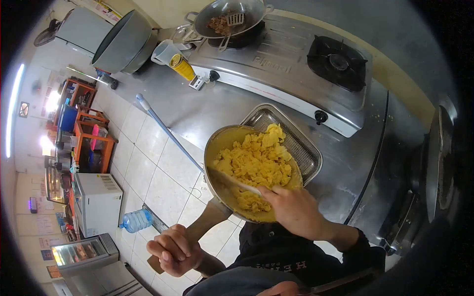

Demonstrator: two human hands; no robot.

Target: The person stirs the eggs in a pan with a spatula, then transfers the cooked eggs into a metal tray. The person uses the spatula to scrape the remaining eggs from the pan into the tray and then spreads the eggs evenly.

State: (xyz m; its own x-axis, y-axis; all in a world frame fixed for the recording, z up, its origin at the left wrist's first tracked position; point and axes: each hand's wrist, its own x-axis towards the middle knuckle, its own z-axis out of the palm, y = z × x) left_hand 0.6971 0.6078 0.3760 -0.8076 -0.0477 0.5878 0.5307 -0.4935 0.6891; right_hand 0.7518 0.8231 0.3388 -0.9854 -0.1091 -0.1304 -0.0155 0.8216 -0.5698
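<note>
The left hand (175,249) is clenched round the wooden handle (207,223) of a round pan (222,140), which it holds across the surface's left edge, partly above the tiled floor (148,167). The pan's yellow-smeared inside is heaped with scrambled egg (256,163), pale yellow in soft, lumpy curds. A flat utensil (232,181) lies in the egg, grasped by the right hand (296,212). The pan overlaps a metal mesh tray (303,148) on the steel surface (207,108), near the stove (296,69).

Black long-sleeved top (266,241) with pale lettering (291,265) (upside down here); left hand (175,249) and right hand (294,209) bare.
</note>
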